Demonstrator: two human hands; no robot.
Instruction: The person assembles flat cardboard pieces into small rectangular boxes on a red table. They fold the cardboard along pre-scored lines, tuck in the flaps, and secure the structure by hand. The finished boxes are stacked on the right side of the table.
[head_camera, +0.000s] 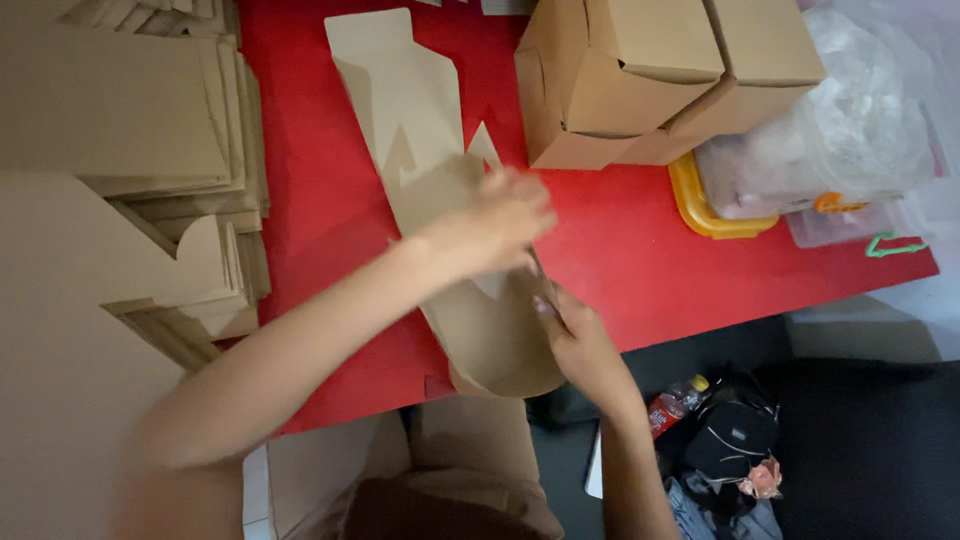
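Both hands on a flat brown cardboard box blank (480, 330), frame centre, lying on the red table (320, 220) w/ its lower end over the near edge. Left hand (495, 225) reaches across from lower left, fingers curled down on the blank's upper part; blurred, so can't tell how tight the hold is. Right hand (572, 335) pinches the blank's right edge, thumb on top. A 2nd unfolded blank (400, 90) sits just above, touching the first. Stack of flat blanks (140, 150) at left. Folded-up boxes (650, 75) upper right; beside them a yellow-rimmed tub (705, 215) under clear plastic bags (850, 130). Bottle (675, 402) and dark bag (735, 435) on floor, lower right.
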